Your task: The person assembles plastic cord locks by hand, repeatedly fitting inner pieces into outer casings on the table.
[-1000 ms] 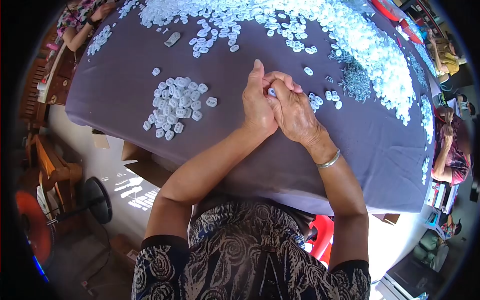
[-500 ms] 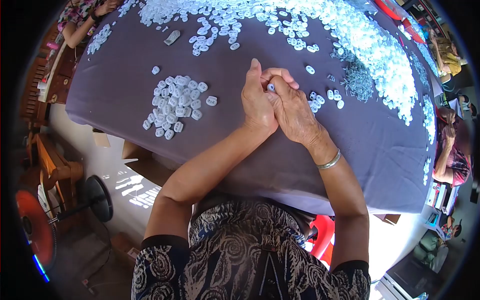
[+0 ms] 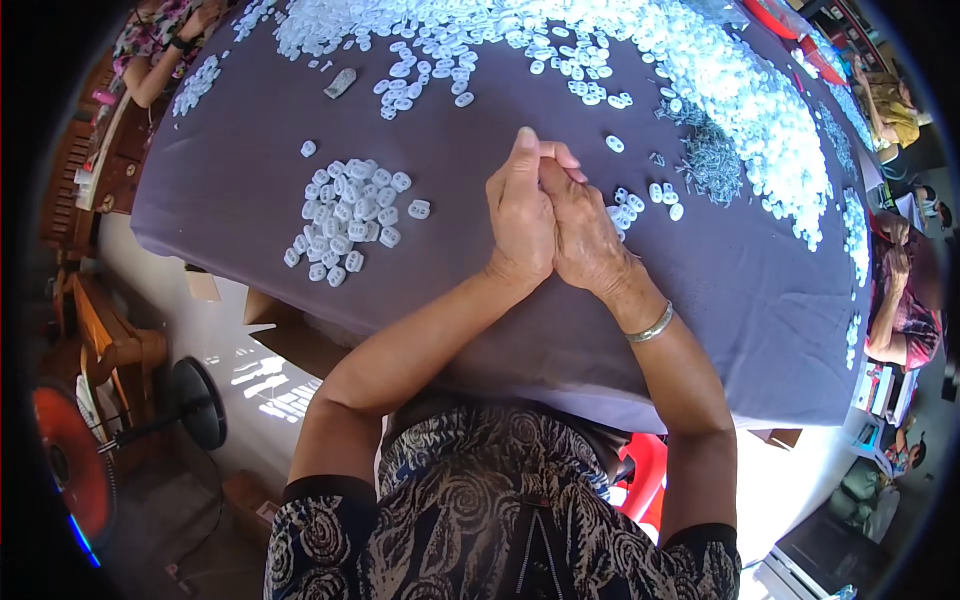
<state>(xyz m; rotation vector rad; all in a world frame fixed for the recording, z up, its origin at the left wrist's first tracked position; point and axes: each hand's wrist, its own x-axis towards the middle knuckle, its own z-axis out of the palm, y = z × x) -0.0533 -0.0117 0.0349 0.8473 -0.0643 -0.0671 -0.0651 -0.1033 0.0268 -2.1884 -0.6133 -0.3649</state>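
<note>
My left hand [image 3: 520,220] and my right hand [image 3: 590,235] are pressed together above the dark cloth, fingers closed and curled into each other. A small white plastic piece showed between them a moment ago; now the fingers hide it. To the left lies a loose pile of white oval plastic pieces [image 3: 350,210] with dark holes or marks. A smaller cluster of the same pieces [image 3: 627,208] sits just right of my right hand. Small metal screws or pins [image 3: 712,165] form a heap farther right.
A large heap of white pieces [image 3: 740,100] runs along the table's far and right sides. A grey lump [image 3: 341,82] lies on the dark tablecloth [image 3: 450,150]. Other people's arms [image 3: 150,80] show at the left and right edges. A fan [image 3: 65,455] stands at lower left.
My hands have closed more tightly together and turned slightly, and the white piece between the fingers has gone out of sight. The view has shifted slightly; the piles look unchanged.
</note>
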